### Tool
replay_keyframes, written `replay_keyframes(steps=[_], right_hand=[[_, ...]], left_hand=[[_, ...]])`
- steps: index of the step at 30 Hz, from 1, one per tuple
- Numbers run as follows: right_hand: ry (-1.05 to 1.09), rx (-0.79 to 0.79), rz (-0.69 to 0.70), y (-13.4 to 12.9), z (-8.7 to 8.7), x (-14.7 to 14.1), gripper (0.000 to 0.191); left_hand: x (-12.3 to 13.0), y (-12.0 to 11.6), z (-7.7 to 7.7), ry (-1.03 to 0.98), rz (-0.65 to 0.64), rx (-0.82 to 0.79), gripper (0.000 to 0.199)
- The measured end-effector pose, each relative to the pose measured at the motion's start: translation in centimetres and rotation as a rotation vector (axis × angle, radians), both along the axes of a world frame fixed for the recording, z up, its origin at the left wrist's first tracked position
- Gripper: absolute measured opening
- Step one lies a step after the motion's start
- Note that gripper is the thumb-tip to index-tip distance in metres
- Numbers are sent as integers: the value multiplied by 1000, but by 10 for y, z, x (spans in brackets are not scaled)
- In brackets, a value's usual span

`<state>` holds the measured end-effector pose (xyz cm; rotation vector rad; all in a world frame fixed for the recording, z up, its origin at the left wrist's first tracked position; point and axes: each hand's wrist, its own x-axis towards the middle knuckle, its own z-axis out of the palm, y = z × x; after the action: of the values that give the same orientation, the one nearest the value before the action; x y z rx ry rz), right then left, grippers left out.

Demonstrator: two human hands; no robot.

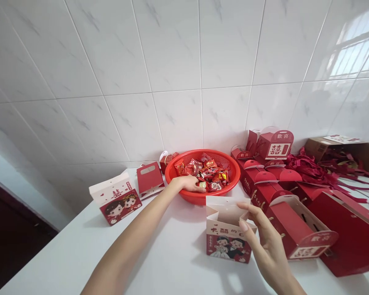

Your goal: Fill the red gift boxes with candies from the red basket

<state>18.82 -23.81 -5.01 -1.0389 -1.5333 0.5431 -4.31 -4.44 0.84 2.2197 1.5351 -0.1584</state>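
Observation:
Inside a red plastic basket (190, 199), my left hand (190, 183) rests on wrapped candies (214, 170); its fingers are stretched out among them, with the tips partly hidden. My right hand (260, 227) pinches the top edge of a candy box (229, 241) between thumb and fingers. This box is red and white, printed with a cartoon couple, and stands upright on the table just in front of the basket. Its top is open, with the flaps up; the bottom of its inside cannot be seen.
A similar box (119, 198) stands at the left beside a red box (150, 178) with a window slot. Red gift boxes (275, 147) crowd the right side. Behind them are dark red ribbons (310, 168) and a cardboard carton (316, 147). The white table (160, 254) meets a tiled wall.

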Motion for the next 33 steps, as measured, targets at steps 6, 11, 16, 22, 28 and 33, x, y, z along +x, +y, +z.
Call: replay_keyframes(steps=[6,11,16,22,28,33], right_hand=[[-11,20,-11,0,-2,1,30],[-20,23,-13,0,2,1,29],[-9,17,-16,-1,1,1,29],[-21,22,-14,0,-1,1,27],[-36,57,-21,0,0,1,26],[-54,59,-27,2,-1,1,25]], left_hand=[[9,-5,10,-431,-12,-55,44],[-8,-2,12,-232,44,-28,25],[-13,5,3,2,17,-67,29],[-5,6,-3,68,-10,-58,36],[-10,4,1,-67,-5,-3,31],[-12,7,4,-169,107,191,51]])
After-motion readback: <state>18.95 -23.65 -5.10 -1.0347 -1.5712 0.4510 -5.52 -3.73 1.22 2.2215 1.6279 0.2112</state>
